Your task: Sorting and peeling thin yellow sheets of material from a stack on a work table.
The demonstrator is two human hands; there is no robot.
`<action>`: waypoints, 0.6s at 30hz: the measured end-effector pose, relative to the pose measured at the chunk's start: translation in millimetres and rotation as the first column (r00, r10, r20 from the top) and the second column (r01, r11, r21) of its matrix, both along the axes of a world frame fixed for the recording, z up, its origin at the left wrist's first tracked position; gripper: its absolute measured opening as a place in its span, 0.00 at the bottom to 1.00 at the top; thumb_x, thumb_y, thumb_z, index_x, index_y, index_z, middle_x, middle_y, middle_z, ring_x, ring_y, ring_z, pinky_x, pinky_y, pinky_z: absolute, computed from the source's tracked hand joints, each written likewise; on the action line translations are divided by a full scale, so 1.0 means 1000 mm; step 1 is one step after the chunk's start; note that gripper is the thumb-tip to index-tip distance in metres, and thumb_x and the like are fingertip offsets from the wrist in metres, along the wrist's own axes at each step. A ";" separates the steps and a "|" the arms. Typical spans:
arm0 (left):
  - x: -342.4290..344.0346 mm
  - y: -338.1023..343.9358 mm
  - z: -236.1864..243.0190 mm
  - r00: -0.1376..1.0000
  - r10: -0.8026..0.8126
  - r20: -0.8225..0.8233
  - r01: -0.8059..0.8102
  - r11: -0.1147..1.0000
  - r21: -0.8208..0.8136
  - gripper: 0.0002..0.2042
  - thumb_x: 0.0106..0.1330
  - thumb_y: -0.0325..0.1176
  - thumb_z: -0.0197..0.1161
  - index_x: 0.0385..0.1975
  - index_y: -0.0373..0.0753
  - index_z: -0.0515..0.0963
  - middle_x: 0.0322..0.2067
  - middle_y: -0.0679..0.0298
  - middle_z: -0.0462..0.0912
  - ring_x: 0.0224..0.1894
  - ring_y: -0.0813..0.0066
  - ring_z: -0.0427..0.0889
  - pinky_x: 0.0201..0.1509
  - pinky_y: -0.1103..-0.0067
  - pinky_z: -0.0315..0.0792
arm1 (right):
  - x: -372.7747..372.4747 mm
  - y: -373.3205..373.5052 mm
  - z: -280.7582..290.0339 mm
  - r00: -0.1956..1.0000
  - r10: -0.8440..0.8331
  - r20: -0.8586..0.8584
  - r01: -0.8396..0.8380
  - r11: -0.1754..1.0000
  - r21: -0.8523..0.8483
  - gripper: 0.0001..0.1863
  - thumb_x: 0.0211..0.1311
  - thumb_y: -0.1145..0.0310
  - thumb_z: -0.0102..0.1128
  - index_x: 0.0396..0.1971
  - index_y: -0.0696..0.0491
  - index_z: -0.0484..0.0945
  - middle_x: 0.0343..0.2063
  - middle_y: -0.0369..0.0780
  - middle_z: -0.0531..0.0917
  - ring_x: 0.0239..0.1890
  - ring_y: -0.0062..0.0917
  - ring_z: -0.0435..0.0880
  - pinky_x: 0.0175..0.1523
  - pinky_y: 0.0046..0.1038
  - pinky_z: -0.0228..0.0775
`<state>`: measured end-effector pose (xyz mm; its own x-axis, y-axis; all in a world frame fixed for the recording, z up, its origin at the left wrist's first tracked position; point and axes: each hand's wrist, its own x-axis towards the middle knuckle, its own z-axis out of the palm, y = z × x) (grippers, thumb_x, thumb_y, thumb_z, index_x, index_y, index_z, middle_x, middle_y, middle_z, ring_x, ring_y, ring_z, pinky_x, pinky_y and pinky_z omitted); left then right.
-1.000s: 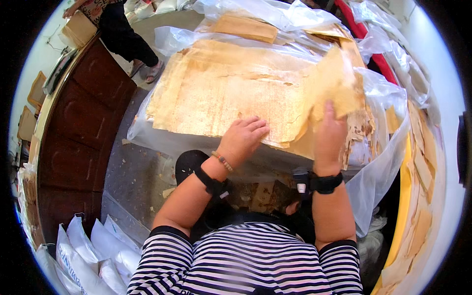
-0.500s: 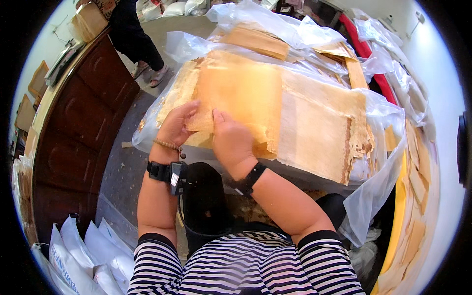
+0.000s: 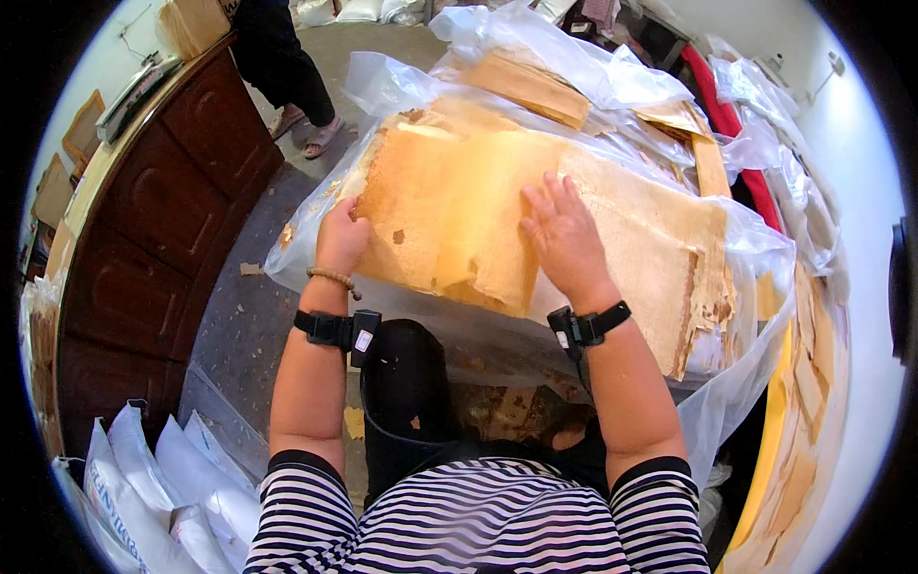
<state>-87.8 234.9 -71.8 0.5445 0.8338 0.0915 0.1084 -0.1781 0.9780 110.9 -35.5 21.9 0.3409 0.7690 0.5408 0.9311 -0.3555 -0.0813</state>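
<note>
A thin yellow-tan sheet [image 3: 430, 210] with a wavy surface and a small brown spot lies spread out in front of me; I cannot make out its material. At its left edge my left hand [image 3: 341, 239] pinches it between thumb and fingers. My right hand [image 3: 566, 234] rests near its right side, fingers spread and stretched out, palm down. Under and to the right of it lies a pile of similar pale sheets [image 3: 636, 253] with ragged, browned edges. Clear plastic wrapping [image 3: 755, 258] surrounds the pile.
A dark wooden counter [image 3: 172, 201] stands at the left, with a person's legs [image 3: 287, 57] beyond it. White sacks [image 3: 177, 488] lean at the lower left. More tan pieces [image 3: 531, 86] lie on plastic at the back. A yellow edge [image 3: 765, 440] runs along the right.
My hands have moved apart: the left now grips the sheet's left edge, and the right has opened and shifted right. The sheet's left part, folded over before, now lies flatter.
</note>
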 end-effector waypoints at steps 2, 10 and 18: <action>0.001 -0.008 0.011 0.900 0.222 -0.376 -0.069 0.923 0.378 0.22 0.58 0.26 0.54 0.55 0.38 0.76 0.36 0.56 0.86 0.36 0.61 0.84 0.40 0.72 0.76 | 0.003 -0.001 -0.028 0.998 -0.045 -0.052 0.041 0.996 -0.082 0.21 0.63 0.61 0.60 0.55 0.48 0.77 0.65 0.47 0.68 0.68 0.45 0.62 0.67 0.39 0.62; 0.002 -0.034 0.020 0.751 0.520 -0.406 -0.063 0.669 0.740 0.23 0.60 0.30 0.59 0.58 0.45 0.73 0.43 0.57 0.81 0.43 0.58 0.82 0.43 0.66 0.77 | -0.003 0.004 -0.050 0.942 -0.120 -0.313 0.166 0.978 0.123 0.26 0.56 0.63 0.68 0.55 0.50 0.75 0.63 0.50 0.68 0.64 0.45 0.68 0.64 0.38 0.66; 0.001 -0.034 0.014 0.683 0.609 -0.403 0.059 0.505 0.861 0.24 0.60 0.29 0.61 0.60 0.43 0.71 0.46 0.60 0.77 0.46 0.59 0.78 0.46 0.68 0.76 | 0.012 0.017 -0.040 -0.162 0.348 -0.923 0.404 0.877 0.259 0.18 0.60 0.70 0.66 0.46 0.66 0.77 0.35 0.42 0.85 0.34 0.25 0.84 0.40 0.24 0.76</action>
